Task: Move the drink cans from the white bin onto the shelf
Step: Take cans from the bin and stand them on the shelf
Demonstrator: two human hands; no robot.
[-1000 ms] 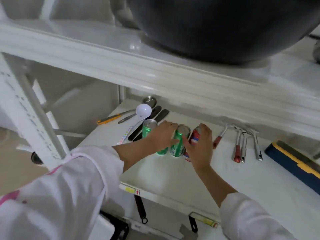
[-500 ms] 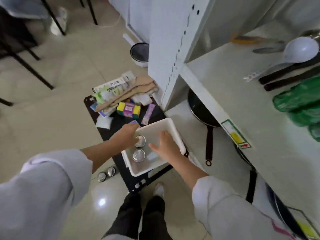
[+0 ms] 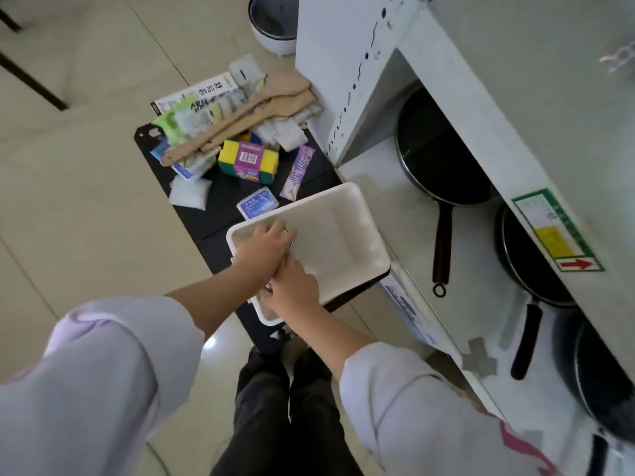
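The white bin [image 3: 347,214] rests on a low black board [image 3: 213,221] on the floor, beside the white shelf unit [image 3: 481,108]. Both my hands are down inside the bin's near left corner. My left hand [image 3: 263,249] is closed over the top of a drink can [image 3: 290,239]; only a sliver of its silver rim shows. My right hand [image 3: 292,286] is closed over a second can [image 3: 268,287], also almost fully hidden. The rest of the bin's floor is bare. The cans on the shelf are out of view.
A pile of packets, wooden spatulas [image 3: 247,115] and a yellow-green sponge pack [image 3: 248,162] lies on the board beyond the bin. Black frying pans [image 3: 443,159] sit on the shelf's lowest level to the right. My legs [image 3: 285,407] stand just behind the board.
One second ago my hands were setting cans on the shelf. The view has swung down to the bin, and both hands have closed over the two cans left in it.
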